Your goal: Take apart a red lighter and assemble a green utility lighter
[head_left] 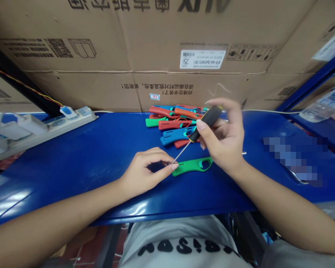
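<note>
My right hand (226,137) is closed around the black handle of a screwdriver (209,123), which slants down to the left. Its thin metal shaft reaches the handle end of a green gas lighter (191,166) lying on the blue table. My left hand (147,169) pinches at that same end, thumb and index finger beside the screwdriver's tip; the exact contact is partly hidden. Under my right wrist, the lighter's middle is covered, and its metal nozzle tip shows beyond. Behind it lies a pile of gas lighters in red, blue, orange and green, among them a blue lighter (174,136).
A large cardboard box (100,85) stands upright along the back of the blue table (72,149). At left lies a white power strip (58,128) with plugs and cables. A plastic bottle (321,106) lies at right, near a blurred-out object (293,158).
</note>
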Available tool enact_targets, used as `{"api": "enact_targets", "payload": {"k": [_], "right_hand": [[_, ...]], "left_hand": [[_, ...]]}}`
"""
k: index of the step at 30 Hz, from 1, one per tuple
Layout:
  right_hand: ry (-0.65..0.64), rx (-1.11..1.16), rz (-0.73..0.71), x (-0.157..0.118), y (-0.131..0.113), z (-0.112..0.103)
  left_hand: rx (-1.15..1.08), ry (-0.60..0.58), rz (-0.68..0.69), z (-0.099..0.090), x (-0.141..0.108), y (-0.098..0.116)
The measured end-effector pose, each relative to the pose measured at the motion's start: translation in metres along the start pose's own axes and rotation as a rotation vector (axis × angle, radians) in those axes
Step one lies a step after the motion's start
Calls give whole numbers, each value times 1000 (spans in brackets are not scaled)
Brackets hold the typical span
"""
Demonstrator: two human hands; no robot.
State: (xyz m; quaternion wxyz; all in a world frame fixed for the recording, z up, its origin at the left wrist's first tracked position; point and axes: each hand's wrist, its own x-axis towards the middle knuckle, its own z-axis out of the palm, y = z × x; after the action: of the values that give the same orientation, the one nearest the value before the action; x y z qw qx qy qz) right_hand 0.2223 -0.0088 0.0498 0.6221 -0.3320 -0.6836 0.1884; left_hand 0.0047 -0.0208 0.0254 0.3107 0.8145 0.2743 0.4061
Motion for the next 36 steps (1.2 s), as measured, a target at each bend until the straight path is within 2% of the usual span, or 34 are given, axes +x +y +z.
{"api": "enact_targets", "payload": {"k": [4, 8, 15, 21, 30, 36], "right_hand": [[0, -36, -51, 2, 2, -1], [29, -13, -25, 2, 1, -2], [6, -31, -27, -1, -1, -2], [-63, -83, -62, -2, 1, -2], [-14, -11, 0, -1, -1, -1], [-20, -68, -82, -5, -2, -1]], "left_hand": [[3, -7, -10, -2, 0, -1], [-9, -2, -31, -2, -2, -5], [-14, 23, -85, -3, -3, -4], [-1, 18, -63, -1, -4, -3], [11, 22, -34, -1, -4, -6], [30, -2, -9, 0, -5, -9]]}}
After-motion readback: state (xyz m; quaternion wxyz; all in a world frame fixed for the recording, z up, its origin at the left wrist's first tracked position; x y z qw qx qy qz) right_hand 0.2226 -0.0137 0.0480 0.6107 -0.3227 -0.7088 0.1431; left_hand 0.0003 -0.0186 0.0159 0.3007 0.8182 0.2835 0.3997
